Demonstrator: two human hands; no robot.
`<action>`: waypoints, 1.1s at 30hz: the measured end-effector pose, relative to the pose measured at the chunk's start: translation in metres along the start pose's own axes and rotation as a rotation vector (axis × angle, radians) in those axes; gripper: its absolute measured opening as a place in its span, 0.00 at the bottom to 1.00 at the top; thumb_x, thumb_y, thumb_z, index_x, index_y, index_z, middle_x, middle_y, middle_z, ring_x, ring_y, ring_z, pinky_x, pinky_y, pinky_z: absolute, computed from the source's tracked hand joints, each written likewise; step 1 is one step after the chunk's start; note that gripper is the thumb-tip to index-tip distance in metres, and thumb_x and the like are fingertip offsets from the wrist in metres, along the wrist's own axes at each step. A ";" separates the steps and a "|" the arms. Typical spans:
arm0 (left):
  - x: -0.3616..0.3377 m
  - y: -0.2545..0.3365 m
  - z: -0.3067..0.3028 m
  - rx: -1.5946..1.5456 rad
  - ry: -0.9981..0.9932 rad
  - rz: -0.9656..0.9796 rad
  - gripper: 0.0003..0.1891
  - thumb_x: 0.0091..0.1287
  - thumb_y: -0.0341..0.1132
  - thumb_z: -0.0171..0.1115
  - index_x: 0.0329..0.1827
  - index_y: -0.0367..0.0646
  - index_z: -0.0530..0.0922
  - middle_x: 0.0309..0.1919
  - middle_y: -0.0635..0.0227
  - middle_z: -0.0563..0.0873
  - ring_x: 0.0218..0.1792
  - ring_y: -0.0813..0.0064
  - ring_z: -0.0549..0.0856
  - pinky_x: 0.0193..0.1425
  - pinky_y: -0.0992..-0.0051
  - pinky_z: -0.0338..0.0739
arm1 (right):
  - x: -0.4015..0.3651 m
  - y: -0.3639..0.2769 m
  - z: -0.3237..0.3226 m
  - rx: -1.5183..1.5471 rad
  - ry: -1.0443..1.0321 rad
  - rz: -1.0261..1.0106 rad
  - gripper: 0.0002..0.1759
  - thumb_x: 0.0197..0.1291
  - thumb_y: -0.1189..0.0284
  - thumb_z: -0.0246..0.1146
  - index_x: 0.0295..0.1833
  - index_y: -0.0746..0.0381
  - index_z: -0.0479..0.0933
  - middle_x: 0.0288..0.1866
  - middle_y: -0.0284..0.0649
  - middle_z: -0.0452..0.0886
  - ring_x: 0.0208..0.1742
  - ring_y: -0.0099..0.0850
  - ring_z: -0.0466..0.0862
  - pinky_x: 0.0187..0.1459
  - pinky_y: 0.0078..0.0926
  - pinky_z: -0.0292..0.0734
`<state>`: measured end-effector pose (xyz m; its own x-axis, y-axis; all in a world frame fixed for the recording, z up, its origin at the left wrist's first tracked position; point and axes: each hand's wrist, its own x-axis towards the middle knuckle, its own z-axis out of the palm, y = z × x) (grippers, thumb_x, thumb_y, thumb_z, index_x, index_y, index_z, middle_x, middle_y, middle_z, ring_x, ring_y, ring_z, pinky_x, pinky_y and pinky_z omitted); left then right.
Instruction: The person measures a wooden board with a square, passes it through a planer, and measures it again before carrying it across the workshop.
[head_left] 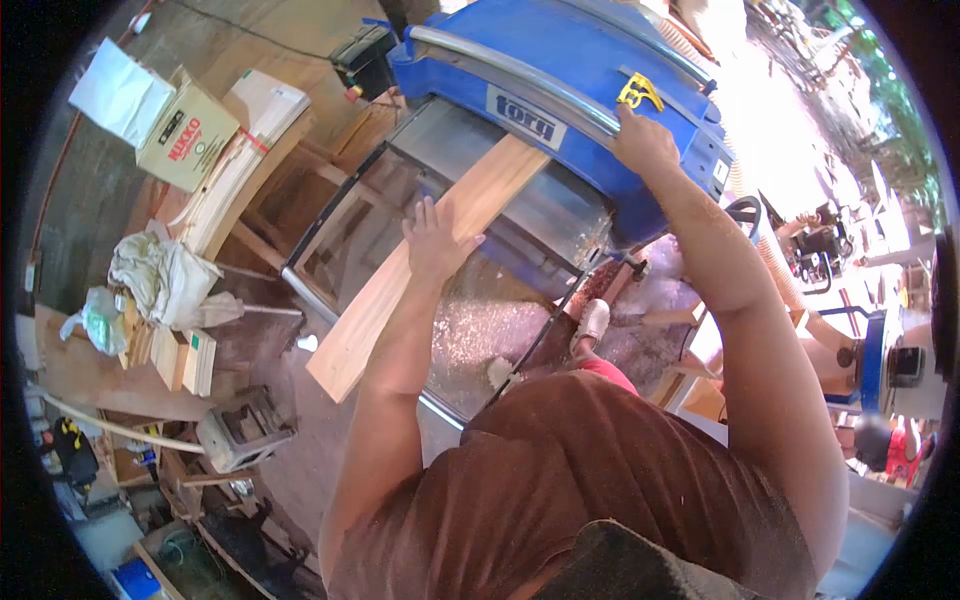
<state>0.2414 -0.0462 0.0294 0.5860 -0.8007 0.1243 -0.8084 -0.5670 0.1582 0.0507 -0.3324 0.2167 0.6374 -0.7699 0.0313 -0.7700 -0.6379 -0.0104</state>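
Note:
A long pale wooden board (375, 315) slopes up into a blue thickness planer (585, 65) marked "torq"; its far end is hidden under the machine. My left hand (436, 238) lies flat on top of the board, fingers spread, around its middle. At the planer's front right, my right hand (646, 146) is closed around the end of a shiny metal bar (510, 72), with its fingertips partly hidden. Just beyond that hand, a yellow clamp-like piece (640, 92) sits on the blue housing. The planer's metal bed (440, 145) shows beside the board.
Wood shavings (490, 335) litter the floor beneath the infeed frame. To the left are stacked boards (235, 190), a cardboard box (187, 140) and a cloth bundle (160, 275). A grey stool (243, 432) stands lower left. A ribbed hose (778, 262) runs along the right.

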 end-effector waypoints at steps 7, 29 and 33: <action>-0.075 -0.046 -0.020 0.037 -0.054 -0.078 0.42 0.65 0.64 0.52 0.78 0.53 0.56 0.77 0.50 0.54 0.78 0.51 0.51 0.77 0.46 0.42 | 0.001 -0.004 0.000 -0.022 0.019 0.009 0.27 0.61 0.54 0.58 0.62 0.57 0.70 0.53 0.52 0.83 0.54 0.50 0.83 0.55 0.48 0.77; -0.182 -0.117 -0.027 0.175 0.205 -0.459 0.33 0.70 0.53 0.51 0.74 0.44 0.63 0.71 0.44 0.65 0.73 0.44 0.62 0.74 0.47 0.54 | 0.005 -0.001 0.002 -0.009 0.033 -0.025 0.30 0.56 0.54 0.61 0.61 0.58 0.73 0.51 0.53 0.83 0.52 0.50 0.83 0.54 0.48 0.78; -0.175 -0.115 -0.020 0.133 0.222 -0.472 0.34 0.69 0.53 0.52 0.74 0.44 0.63 0.70 0.44 0.66 0.72 0.45 0.64 0.74 0.49 0.55 | 0.003 -0.001 -0.001 -0.004 0.021 -0.037 0.28 0.58 0.53 0.61 0.58 0.59 0.74 0.50 0.54 0.83 0.52 0.50 0.84 0.53 0.48 0.78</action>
<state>0.2329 0.1629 0.0094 0.8736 -0.4011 0.2757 -0.4460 -0.8865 0.1233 0.0533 -0.3334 0.2179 0.6647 -0.7453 0.0521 -0.7461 -0.6658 -0.0046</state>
